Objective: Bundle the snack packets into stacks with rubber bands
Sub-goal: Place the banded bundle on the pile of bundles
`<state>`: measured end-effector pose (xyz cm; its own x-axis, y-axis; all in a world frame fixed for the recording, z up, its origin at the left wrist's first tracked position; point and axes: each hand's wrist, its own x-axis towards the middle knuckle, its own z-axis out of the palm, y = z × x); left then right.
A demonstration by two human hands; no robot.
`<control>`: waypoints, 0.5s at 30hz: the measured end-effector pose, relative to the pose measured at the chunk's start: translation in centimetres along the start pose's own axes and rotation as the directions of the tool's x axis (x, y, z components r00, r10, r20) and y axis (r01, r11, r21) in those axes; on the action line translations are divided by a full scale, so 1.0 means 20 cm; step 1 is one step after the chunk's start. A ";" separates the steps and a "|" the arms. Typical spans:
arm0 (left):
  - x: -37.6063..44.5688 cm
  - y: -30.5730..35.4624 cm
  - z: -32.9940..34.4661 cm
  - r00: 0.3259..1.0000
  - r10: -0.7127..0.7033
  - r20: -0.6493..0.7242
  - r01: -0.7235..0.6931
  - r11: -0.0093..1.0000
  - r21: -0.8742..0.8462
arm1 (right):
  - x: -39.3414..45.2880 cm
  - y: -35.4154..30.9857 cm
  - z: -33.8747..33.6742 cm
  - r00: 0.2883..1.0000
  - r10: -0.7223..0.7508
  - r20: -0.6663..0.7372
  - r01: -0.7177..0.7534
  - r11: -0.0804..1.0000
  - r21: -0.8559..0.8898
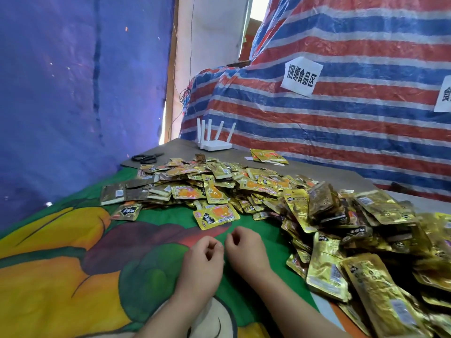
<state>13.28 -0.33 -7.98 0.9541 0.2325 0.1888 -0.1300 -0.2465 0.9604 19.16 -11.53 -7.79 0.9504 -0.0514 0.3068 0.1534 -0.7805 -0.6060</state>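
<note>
Looking down from the head view, the left hand [203,258] and right hand [244,247] sit side by side on the printed cloth [73,264] covering the desk, fingers curled inward, fingertips nearly meeting. Whether they pinch a rubber band cannot be told; none shows. The nearest snack packet [216,215] lies just ahead of both hands, its long axis running left to right, slightly nearer the right hand. The heap of gold packets [341,228] spreads ahead and to the right, running off the frame's right edge. No bound stack is evident.
</note>
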 end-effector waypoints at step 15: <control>0.08 0.03 -0.08 0.987 0.003 -0.162 -0.002 1.000 0.009 | 0.60 -0.25 0.08 0.714 -0.235 0.659 0.672 0.495 -0.551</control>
<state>14.26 1.41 -6.78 0.8973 0.3812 0.2225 -0.1289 -0.2557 0.9581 30.25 -7.26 -2.25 0.8211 0.5575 -0.1223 0.5652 -0.7641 0.3110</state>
